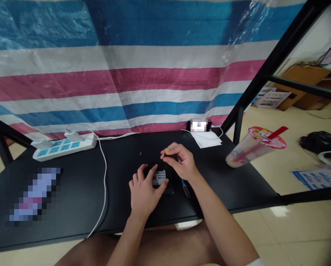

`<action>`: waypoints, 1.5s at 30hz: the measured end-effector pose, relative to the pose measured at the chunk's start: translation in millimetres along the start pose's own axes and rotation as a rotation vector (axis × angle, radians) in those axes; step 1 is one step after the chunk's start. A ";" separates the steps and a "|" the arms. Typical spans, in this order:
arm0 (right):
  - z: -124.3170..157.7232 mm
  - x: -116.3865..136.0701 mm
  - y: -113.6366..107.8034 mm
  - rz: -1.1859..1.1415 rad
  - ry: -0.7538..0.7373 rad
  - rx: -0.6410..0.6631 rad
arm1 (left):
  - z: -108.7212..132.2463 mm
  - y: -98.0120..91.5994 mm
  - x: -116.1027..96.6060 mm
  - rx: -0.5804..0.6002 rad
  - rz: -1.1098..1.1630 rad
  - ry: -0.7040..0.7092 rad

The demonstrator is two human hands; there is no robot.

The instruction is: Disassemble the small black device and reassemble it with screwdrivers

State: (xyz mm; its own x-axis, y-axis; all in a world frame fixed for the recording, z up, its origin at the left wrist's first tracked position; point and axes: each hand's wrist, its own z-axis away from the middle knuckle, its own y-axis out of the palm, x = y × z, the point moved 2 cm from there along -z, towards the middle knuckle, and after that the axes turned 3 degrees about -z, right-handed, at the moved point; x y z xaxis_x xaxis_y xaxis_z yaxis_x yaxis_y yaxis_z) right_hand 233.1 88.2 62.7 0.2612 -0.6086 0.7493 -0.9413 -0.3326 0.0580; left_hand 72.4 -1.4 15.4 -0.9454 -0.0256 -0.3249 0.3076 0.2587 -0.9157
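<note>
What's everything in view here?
Table: one, black, centre
Sheet: one, multicoloured, behind
Frame: one, black, sides
Power strip: one, white, back left
Cables: several, white, left and back
Blurred object: one, bluish, front left
Blurred device: one, dark, back right
Paper: some, white, back right
Cup: one, clear, right edge
Pen-like thing: one, blue, front middle
Labelled object: one, whitish, centre
Desk: one, brown, far right
Bag: one, black, right floor
Floor: one, cream, below
Left hand: one, bare, on labelled object
Right hand: one, bare, pinching something small

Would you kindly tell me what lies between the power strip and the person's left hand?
In the head view, a white cable runs across the black table between the power strip and the left hand.
</note>
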 end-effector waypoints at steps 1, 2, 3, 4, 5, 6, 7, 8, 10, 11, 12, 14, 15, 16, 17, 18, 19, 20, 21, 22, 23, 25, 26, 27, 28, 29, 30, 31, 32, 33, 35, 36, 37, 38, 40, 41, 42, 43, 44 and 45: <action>0.3 -0.8 0.1 0.031 -0.015 -0.016 | 0.1 0.3 0.1 -0.002 -0.001 0.000; 0.7 -1.6 0.1 0.051 -0.029 -0.029 | 0.2 0.5 0.2 -0.003 -0.002 0.000; 1.2 -2.6 -0.1 0.061 -0.043 -0.037 | 0.4 0.6 0.2 -0.005 -0.003 0.000; 1.6 -3.6 -0.4 0.064 -0.054 -0.042 | 0.4 0.6 0.1 -0.005 -0.004 0.000; 1.9 -4.6 -1.1 0.067 -0.064 -0.048 | 0.4 0.6 0.1 -0.005 -0.006 0.001; 2.2 -5.3 -2.4 0.074 -0.076 -0.064 | 0.3 0.5 0.1 -0.004 -0.006 0.001; 2.4 -5.8 -4.1 0.086 -0.088 -0.086 | 0.1 0.4 0.1 -0.003 -0.008 0.002; 2.6 -6.1 -6.1 0.098 -0.097 -0.108 | -0.1 0.4 0.2 -0.003 -0.009 0.003; 3.2 -5.7 -9.8 0.089 -0.101 -0.115 | -0.2 0.5 0.4 -0.006 -0.012 0.004; 3.6 -5.2 -11.1 0.061 -0.093 -0.100 | -0.2 0.6 0.4 -0.007 -0.013 0.004; 4.2 -4.6 -11.9 0.024 -0.077 -0.073 | 0.0 0.7 0.3 -0.008 -0.014 0.004; 5.5 -3.0 -12.6 -0.043 -0.042 -0.020 | 0.5 0.3 -0.4 -0.007 -0.015 0.003; 6.0 -2.1 -12.8 -0.055 -0.029 -0.009 | 0.7 -0.1 -1.0 -0.005 -0.015 0.003; 6.2 -1.2 -13.1 -0.048 -0.018 -0.008 | 0.7 -0.7 -1.6 -0.003 -0.015 0.002; 6.2 -0.3 -13.3 -0.026 -0.011 -0.011 | 0.7 -1.3 -2.3 0.001 -0.015 0.002; 5.7 0.5 -13.7 0.006 -0.007 -0.019 | 0.7 -2.0 -2.8 0.003 -0.014 0.001; 5.0 1.3 -14.0 0.041 -0.006 -0.030 | 0.5 -2.5 -3.2 0.005 -0.013 0.000; 4.0 1.9 -14.2 0.071 -0.007 -0.037 | 0.4 -2.9 -3.4 0.007 -0.011 -0.001; 3.0 2.5 -14.1 0.092 -0.012 -0.040 | 0.3 -3.0 -3.4 0.008 -0.010 -0.004; 2.0 2.9 -13.7 0.108 -0.024 -0.042 | 0.2 -3.1 -3.3 0.007 -0.008 -0.006; 1.1 3.2 -12.8 0.123 -0.040 -0.040 | 0.0 -3.0 -3.1 0.007 -0.006 -0.006; 0.0 3.3 -9.5 0.171 -0.088 -0.025 | -0.5 -2.9 -3.1 0.014 -0.003 -0.005; -0.2 3.1 -7.3 0.202 -0.115 -0.018 | -0.8 -2.9 -3.2 0.019 -0.002 -0.004; -0.2 2.7 -5.2 0.231 -0.143 -0.016 | -1.0 -3.0 -3.5 0.025 0.000 -0.006; -0.1 2.2 -3.4 0.254 -0.167 -0.020 | -1.3 -3.2 -3.7 0.033 0.001 -0.010; 0.2 1.6 -1.9 0.269 -0.186 -0.030 | -1.4 -3.5 -4.0 0.040 0.003 -0.016; 0.6 1.0 -1.1 0.275 -0.201 -0.045 | -1.3 -3.9 -4.3 0.045 0.006 -0.021; 1.1 0.4 -0.9 0.275 -0.214 -0.067 | -1.2 -4.3 -4.6 0.050 0.010 -0.026; 1.7 -0.1 -1.2 0.272 -0.226 -0.088 | -0.8 -4.7 -4.8 0.052 0.016 -0.030; 2.5 -0.4 -1.9 0.265 -0.237 -0.104 | -0.4 -5.0 -5.0 0.055 0.022 -0.030; 4.7 -0.8 -3.5 0.233 -0.246 -0.104 | 0.5 -5.5 -5.1 0.055 0.038 -0.033; 6.0 -1.0 -4.1 0.205 -0.236 -0.088 | 0.9 -5.7 -5.1 0.056 0.045 -0.035; 7.3 -1.2 -4.5 0.175 -0.217 -0.071 | 1.1 -5.8 -5.0 0.054 0.051 -0.039; 8.6 -1.3 -4.8 0.150 -0.196 -0.060 | 1.3 -6.0 -4.9 0.052 0.054 -0.041; 10.3 -1.7 -5.0 0.121 -0.149 -0.062 | 1.4 -6.5 -4.7 0.049 0.060 -0.046; 10.5 -2.0 -4.8 0.122 -0.132 -0.067 | 1.4 -6.7 -4.7 0.050 0.063 -0.045; 10.1 -2.3 -4.6 0.128 -0.120 -0.070 | 1.3 -6.9 -4.8 0.053 0.067 -0.044; 9.2 -2.8 -4.4 0.135 -0.112 -0.070 | 1.2 -7.1 -4.8 0.058 0.070 -0.044; 8.0 -3.3 -4.3 0.146 -0.113 -0.070 | 1.2 -7.2 -4.8 0.063 0.072 -0.044; 6.6 -3.9 -4.6 0.162 -0.124 -0.078 | 1.1 -7.2 -4.7 0.065 0.073 -0.045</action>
State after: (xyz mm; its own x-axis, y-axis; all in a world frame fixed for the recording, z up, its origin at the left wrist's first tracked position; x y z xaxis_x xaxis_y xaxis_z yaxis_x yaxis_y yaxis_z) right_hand 237.8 87.4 55.1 0.1253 -0.7349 0.6666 -0.9855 -0.1698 -0.0019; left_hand 74.7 -4.3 23.3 -0.9150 -0.0527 -0.4000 0.3830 0.1978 -0.9023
